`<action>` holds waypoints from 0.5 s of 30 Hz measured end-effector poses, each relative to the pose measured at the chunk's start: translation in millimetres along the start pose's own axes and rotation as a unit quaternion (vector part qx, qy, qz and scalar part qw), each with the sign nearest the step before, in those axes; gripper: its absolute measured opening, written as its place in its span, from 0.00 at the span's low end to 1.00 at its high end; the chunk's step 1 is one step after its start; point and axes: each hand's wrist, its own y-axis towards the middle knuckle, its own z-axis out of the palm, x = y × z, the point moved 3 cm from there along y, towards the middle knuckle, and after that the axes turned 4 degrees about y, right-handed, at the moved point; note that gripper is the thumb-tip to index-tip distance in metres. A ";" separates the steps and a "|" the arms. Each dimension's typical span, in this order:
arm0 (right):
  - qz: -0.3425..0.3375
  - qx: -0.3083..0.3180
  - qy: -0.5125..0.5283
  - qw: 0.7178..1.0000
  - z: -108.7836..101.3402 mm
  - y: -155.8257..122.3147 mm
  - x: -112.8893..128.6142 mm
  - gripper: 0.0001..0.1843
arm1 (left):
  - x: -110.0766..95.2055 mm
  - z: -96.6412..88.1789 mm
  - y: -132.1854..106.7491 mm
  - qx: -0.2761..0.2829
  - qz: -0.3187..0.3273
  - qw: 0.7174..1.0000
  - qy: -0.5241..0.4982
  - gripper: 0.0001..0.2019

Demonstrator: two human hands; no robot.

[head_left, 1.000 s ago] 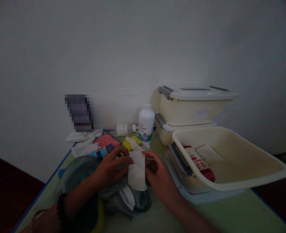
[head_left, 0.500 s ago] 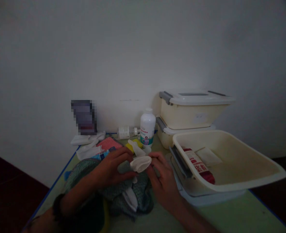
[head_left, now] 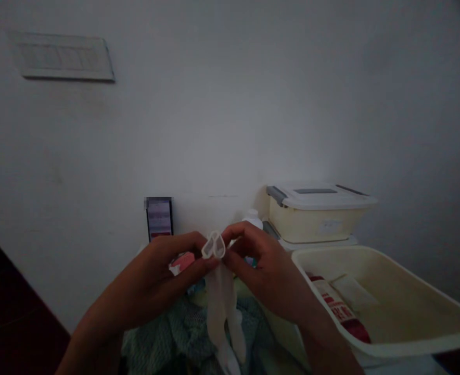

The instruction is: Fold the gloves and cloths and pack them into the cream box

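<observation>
A thin, whitish disposable glove (head_left: 220, 297) hangs down between my hands, its finger-like ends dangling over a green knitted cloth (head_left: 167, 338). Its rolled cuff faces me, pinched into two small loops. My left hand (head_left: 160, 281) is closed on the left side of the cuff, thumb below and index finger above. From the right, my right hand (head_left: 267, 271) pinches the same cuff between thumb and fingers. Behind my hands, a pink item (head_left: 183, 260) is partly hidden, as is a white bottle (head_left: 252, 217).
At the right stands an open cream tub (head_left: 405, 291) holding a red-and-white package (head_left: 341, 312) and a pale flat packet (head_left: 355, 291). Behind it are stacked lidded boxes (head_left: 308, 224). A phone (head_left: 160, 219) leans against the wall, where a pale panel (head_left: 66, 60) hangs.
My view has tilted up. Both hands have raised the glove, which now hangs lengthwise with its cuff toward me; my hands have come closer together around the cuff.
</observation>
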 end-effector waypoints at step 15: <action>-0.001 0.083 -0.016 0.996 -19.7 -12.8 7.0 0.09 | -13.3 8.6 -0.3 0.006 0.080 0.992 -0.101 0.09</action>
